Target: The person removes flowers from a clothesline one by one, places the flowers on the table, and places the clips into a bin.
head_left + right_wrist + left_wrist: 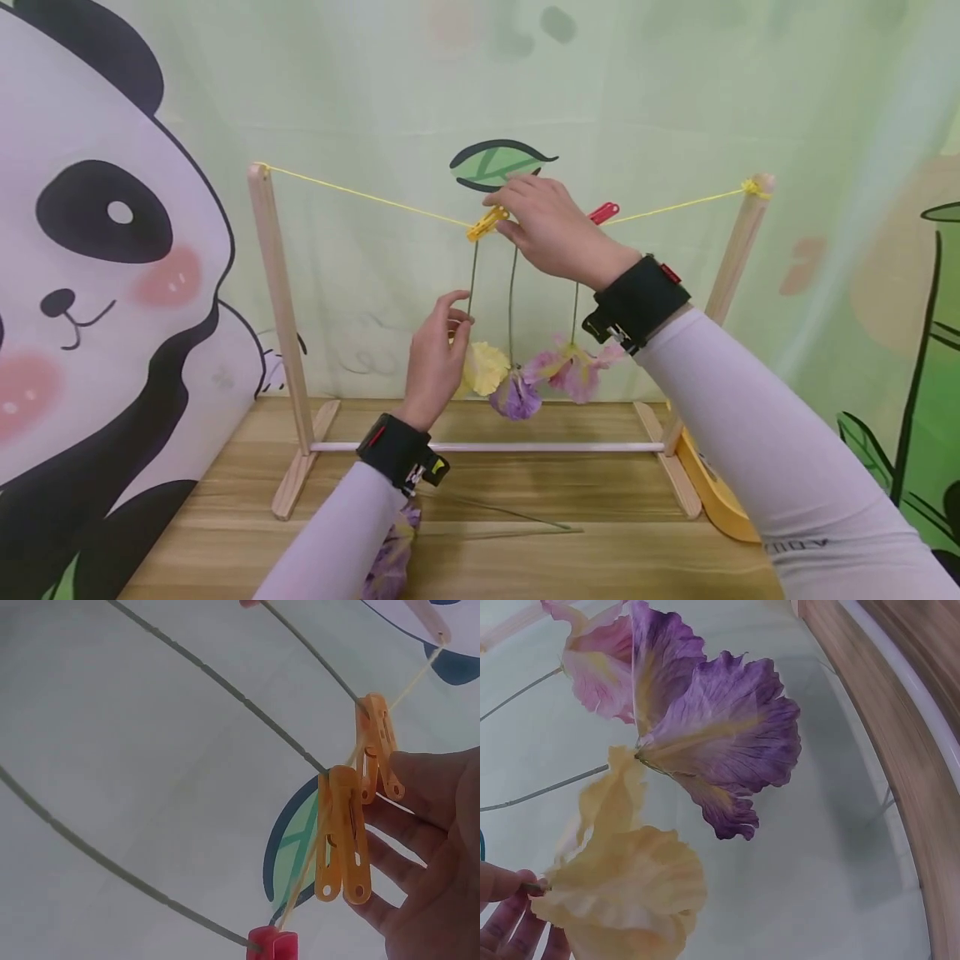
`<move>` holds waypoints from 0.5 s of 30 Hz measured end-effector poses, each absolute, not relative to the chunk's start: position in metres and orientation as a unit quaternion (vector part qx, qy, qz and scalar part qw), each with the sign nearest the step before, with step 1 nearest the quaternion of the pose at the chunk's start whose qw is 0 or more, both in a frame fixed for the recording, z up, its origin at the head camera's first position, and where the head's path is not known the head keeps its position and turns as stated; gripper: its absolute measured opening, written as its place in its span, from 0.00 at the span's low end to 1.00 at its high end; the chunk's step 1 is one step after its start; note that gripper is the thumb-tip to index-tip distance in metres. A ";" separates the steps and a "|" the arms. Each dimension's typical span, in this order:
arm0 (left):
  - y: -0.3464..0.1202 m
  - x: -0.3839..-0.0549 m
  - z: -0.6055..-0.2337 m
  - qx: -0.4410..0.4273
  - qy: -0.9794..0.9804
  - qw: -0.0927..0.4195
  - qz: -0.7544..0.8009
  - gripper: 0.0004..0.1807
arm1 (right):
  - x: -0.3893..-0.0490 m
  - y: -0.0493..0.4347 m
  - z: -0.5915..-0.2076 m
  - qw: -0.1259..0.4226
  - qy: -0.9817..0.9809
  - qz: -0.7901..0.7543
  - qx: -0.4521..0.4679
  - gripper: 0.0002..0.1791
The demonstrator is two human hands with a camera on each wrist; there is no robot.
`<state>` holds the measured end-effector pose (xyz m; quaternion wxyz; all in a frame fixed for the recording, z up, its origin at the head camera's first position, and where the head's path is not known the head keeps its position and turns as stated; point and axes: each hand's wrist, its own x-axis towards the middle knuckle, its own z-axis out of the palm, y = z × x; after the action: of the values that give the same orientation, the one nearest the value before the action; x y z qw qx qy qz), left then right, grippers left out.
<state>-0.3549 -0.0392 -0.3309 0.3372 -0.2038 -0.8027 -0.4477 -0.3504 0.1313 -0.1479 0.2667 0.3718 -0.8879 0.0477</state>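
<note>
My left hand point(437, 358) pinches the stem of a yellow artificial flower point(630, 889) just by its bloom, which hangs head down. My right hand point(551, 225) is up at the yellow cord point(367, 196), its thumb and fingers around a yellow clothespin point(377, 750) at the top of that stem. Beside it, a second yellow clothespin point(343, 836) holds the stem of a purple flower point(720, 727); the right hand hides it in the head view. A red clothespin point(604, 213) holds the stem of a pink flower point(577, 373) farther right.
Two wooden posts point(281, 308) carry the cord, joined low down by a white rod point(487, 447). On the wooden table point(600, 567) lie another purple flower point(393, 554), partly behind my left forearm, and thin green stems point(510, 510). A yellow object point(712, 500) sits behind the right forearm.
</note>
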 end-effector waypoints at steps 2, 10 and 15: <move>-0.040 -0.355 -0.331 -0.204 -0.801 0.342 -0.446 0.21 | -0.351 0.130 -0.146 0.260 -0.891 0.046 0.370 0.16; -0.040 -0.355 -0.330 -0.211 -0.798 0.363 -0.433 0.20 | -0.350 0.126 -0.136 0.231 -0.908 0.021 0.350 0.14; -0.037 -0.356 -0.330 -0.214 -0.795 0.369 -0.432 0.19 | -0.351 0.126 -0.135 0.254 -0.906 0.031 0.338 0.08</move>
<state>-0.3563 -0.0373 -0.3304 0.3690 -0.2135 -0.7946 -0.4322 -0.3512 0.1256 -0.1347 0.2542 0.3376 -0.9058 0.0314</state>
